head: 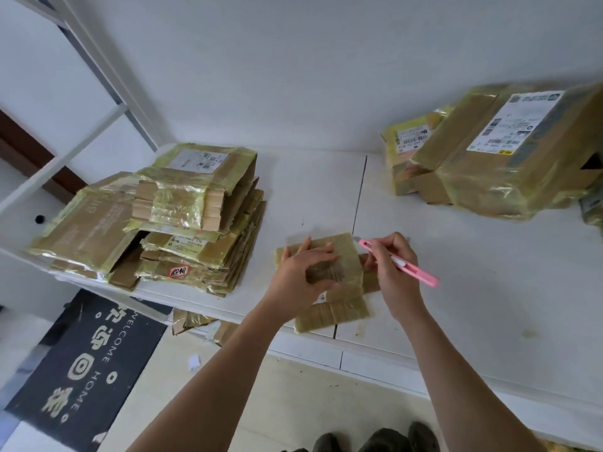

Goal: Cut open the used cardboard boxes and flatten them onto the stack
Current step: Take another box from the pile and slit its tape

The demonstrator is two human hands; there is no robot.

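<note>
Where legible, doormat (pixel 81 363): "WELCOME HOME"

Two bare forearms reach forward side by side, the left hand (pixel 303 272) spread flat with fingers pressing down, the right hand (pixel 393 265) just beside it, fingers curled in a pen-like pinch.

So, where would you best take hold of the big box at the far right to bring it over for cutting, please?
I'd take the big box by its two short ends, reaching in from the front with both hands. It lies tilted on smaller boxes, so its near lower edge is free to get fingers under. The glossy tape looks slippery, so hold the corners. The right hand would first need to put down the pink knife.
</note>
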